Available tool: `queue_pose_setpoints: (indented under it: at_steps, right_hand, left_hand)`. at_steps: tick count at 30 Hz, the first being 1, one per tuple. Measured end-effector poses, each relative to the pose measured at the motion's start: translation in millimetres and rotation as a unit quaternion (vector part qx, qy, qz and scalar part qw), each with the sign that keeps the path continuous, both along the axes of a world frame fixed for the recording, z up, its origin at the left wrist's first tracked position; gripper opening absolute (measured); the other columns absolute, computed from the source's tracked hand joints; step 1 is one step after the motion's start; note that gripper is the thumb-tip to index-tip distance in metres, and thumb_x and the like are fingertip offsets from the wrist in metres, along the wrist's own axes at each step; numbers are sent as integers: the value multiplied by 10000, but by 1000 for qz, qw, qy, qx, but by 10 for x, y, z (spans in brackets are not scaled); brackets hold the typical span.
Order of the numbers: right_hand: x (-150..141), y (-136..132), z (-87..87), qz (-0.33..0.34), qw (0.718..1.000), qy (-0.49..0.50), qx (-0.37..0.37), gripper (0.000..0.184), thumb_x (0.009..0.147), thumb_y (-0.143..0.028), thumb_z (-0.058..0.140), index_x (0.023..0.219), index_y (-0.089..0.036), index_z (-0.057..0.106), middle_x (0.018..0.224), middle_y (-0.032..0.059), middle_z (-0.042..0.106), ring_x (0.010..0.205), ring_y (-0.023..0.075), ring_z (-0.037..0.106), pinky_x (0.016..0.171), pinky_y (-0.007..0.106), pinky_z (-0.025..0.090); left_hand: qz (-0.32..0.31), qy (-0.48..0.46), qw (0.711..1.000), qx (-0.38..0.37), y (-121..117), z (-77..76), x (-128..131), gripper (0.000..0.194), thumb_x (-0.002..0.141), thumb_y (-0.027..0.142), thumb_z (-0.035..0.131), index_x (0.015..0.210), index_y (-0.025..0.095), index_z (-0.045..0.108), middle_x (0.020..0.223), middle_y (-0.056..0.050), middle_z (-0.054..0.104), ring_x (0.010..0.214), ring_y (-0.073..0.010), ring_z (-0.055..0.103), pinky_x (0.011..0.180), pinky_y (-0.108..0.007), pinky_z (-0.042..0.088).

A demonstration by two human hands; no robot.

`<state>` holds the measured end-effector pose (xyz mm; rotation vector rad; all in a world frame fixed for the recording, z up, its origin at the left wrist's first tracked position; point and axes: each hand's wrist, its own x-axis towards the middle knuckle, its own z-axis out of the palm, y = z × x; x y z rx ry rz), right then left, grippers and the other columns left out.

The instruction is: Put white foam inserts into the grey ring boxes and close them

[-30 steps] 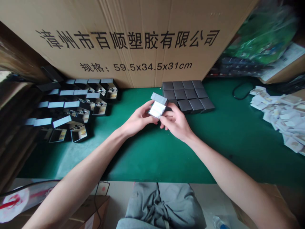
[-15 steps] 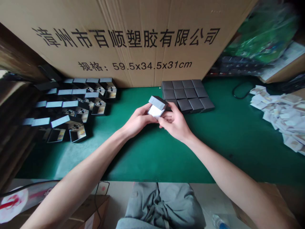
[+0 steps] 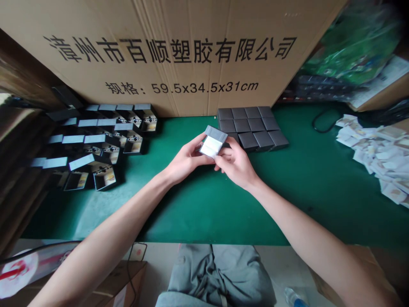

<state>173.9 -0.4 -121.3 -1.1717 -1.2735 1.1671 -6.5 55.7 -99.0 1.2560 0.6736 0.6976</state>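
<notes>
Between my two hands, above the green table [image 3: 191,213], is a small dark hinged box [image 3: 217,133] with its lid raised. A white insert [image 3: 211,147] fills its opening. My left hand [image 3: 188,157] grips the box from the left, fingers along the side and thumb at the near edge. From the right, my right hand [image 3: 236,163] holds the same box, its thumb at the near corner and the other fingers curled beside and below. Just beyond my right hand lies a block of closed dark boxes [image 3: 251,124] in rows.
Rows of open dark boxes [image 3: 105,177] stand at the left. A heap of white pieces [image 3: 380,157] lies at the right. Behind the table rises a large printed cardboard carton [image 3: 179,72]. A thin black cable [image 3: 315,125] curls near the right back, below a green plastic bag [image 3: 354,55].
The held box has tilted, so its white insert faces me more fully and the lid looks further back. Both hands keep their grip and have shifted only slightly.
</notes>
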Motion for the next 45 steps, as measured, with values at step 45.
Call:
queue_pose_setpoints:
  at_steps: [45]
  right_hand:
    - [6, 3, 3, 5, 1000, 24, -4, 577, 796, -356, 706, 1315, -219, 493, 877, 17, 769, 582, 132, 656, 524, 277, 517]
  left_hand:
    - [6, 10, 999, 42, -27, 1, 32, 768, 746, 162, 804, 1469, 169, 544, 1123, -67, 705, 993, -214, 677, 884, -337, 582]
